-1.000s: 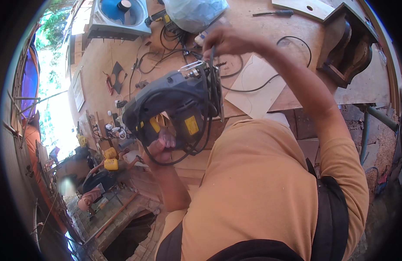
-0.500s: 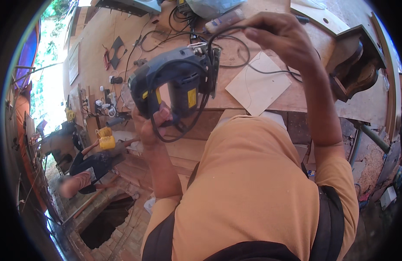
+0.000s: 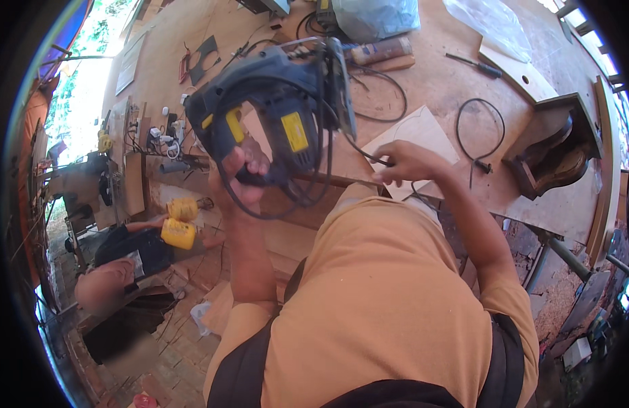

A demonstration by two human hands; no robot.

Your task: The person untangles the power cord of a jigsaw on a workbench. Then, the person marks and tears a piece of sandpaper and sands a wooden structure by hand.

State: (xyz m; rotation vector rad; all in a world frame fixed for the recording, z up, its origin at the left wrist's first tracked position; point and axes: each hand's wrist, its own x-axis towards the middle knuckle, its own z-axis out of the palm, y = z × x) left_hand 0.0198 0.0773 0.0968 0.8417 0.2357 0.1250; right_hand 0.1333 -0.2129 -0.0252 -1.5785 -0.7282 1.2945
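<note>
STEP: readying tool, judged | left hand (image 3: 243, 173) clamped on handle of blue jigsaw (image 3: 280, 119), raised above table (image 3: 437, 81) | right hand (image 3: 409, 162) pinched shut on power cord (image 3: 358, 153) | NEXT: likely calls for cord cleared, saw lowered to plywood offcut (image 3: 413, 139).

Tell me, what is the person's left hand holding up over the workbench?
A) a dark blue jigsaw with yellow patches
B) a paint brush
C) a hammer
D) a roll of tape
A: the left hand grips the handle of a dark blue jigsaw with yellow patches, raised above the wooden workbench, while the right hand pinches its black cord.
</note>
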